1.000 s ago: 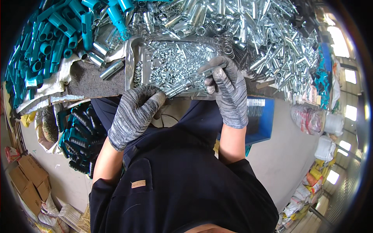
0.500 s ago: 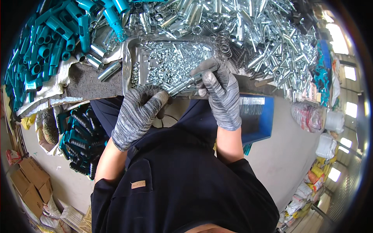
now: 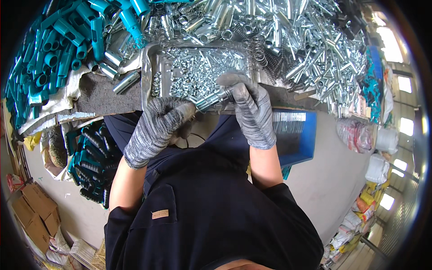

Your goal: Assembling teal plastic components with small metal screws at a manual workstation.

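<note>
Both my hands wear grey knitted work gloves. A shiny metal tube (image 3: 208,101) spans the gap between them, held over the near edge of a metal tray (image 3: 146,76). My left hand (image 3: 162,121) is closed around the tube's left end. At its other end, the thumb and fingers of my right hand (image 3: 249,101) are closed on the tube and cover that end. Whether a smaller part sits under the right fingers is hidden. Small silvery metal pieces (image 3: 193,74) fill the tray just beyond my hands.
Teal tubes (image 3: 67,31) are heaped at the left of the bench, bare metal tubes (image 3: 220,18) and rods (image 3: 333,58) across the back and right. Coil springs (image 3: 281,65) lie right of the tray. Below stand a blue bin (image 3: 306,139) and black-gripped teal parts (image 3: 94,157). Cardboard boxes (image 3: 38,211) sit lower left.
My right hand has drawn slightly closer to my left, its fingers now covering more of the tube's right end. My left hand has stayed nearly in place, still holding the tube.
</note>
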### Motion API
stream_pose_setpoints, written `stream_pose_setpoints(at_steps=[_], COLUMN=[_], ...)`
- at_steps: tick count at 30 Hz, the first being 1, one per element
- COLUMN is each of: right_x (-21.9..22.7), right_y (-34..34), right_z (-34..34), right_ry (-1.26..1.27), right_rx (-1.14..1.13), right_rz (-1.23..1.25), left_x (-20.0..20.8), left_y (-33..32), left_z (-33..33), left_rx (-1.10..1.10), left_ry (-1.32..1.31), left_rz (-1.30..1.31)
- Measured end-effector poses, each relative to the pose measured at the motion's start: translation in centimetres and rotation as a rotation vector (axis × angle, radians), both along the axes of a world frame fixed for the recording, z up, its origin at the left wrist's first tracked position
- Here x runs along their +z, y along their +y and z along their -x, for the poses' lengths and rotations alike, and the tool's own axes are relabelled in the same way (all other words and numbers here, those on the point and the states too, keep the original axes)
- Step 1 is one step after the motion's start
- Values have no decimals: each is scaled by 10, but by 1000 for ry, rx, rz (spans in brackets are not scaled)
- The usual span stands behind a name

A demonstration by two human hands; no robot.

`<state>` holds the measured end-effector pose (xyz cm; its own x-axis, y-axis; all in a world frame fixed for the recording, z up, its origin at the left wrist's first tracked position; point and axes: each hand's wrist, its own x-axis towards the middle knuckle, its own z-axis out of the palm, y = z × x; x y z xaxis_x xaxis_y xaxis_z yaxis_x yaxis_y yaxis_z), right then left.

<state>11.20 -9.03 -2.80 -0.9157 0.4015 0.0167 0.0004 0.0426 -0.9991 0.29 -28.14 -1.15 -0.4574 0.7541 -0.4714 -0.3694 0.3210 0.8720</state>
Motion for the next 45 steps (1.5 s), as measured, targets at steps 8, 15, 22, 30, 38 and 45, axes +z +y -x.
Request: stream_pose_setpoints(at_steps=[8, 15, 22, 30, 38, 45], right_x=[-15, -6, 30, -5, 12, 56], right_y=[-17, -9, -24, -72, -34, 7], right_z=[14, 28, 134, 262, 238, 78], right_ry=[65, 18, 120, -497, 278, 174], right_rx=[3, -80, 162, 81, 54, 89], right_rz=[128, 90, -728, -1451, -826, -574], left_x=[4, 3, -24, -20, -17, -10], left_y=[-1, -15, -43, -64, -69, -62], left_z=[3, 11, 9, 3, 6, 13], left_rx=[29, 82, 268, 295, 325, 273], left_ry=[94, 103, 118, 249, 175, 87], left_rz=[57, 84, 44, 92, 84, 29])
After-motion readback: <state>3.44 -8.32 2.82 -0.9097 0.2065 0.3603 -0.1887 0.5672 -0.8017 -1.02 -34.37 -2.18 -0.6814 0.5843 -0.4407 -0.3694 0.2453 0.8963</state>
